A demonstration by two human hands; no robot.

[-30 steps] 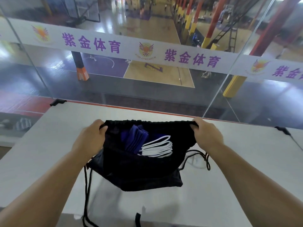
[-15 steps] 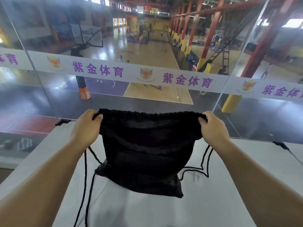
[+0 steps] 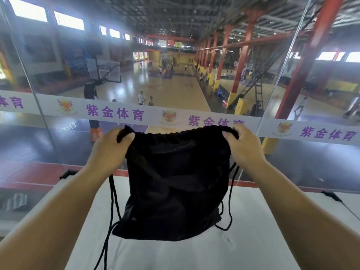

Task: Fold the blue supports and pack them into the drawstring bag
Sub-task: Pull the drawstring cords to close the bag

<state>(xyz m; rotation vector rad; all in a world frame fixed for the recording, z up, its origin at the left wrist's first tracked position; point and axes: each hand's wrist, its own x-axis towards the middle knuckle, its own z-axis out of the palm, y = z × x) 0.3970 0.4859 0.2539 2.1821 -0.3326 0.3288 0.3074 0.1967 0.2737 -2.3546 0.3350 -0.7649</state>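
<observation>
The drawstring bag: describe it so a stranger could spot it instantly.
Start at the white table in front of the glass railing with purple lettering. Above it, the left hand and right hand grip the top corners of the drawstring bag. It is the only black fabric item, with thin cords dangling beside it.

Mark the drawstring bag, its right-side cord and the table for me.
drawstring bag [image 3: 175, 182]: head view, middle of the black front panel.
right-side cord [image 3: 230, 207]: head view, on the loop hanging beside the bag.
table [image 3: 253, 240]: head view, bare white top right of the bag.
</observation>
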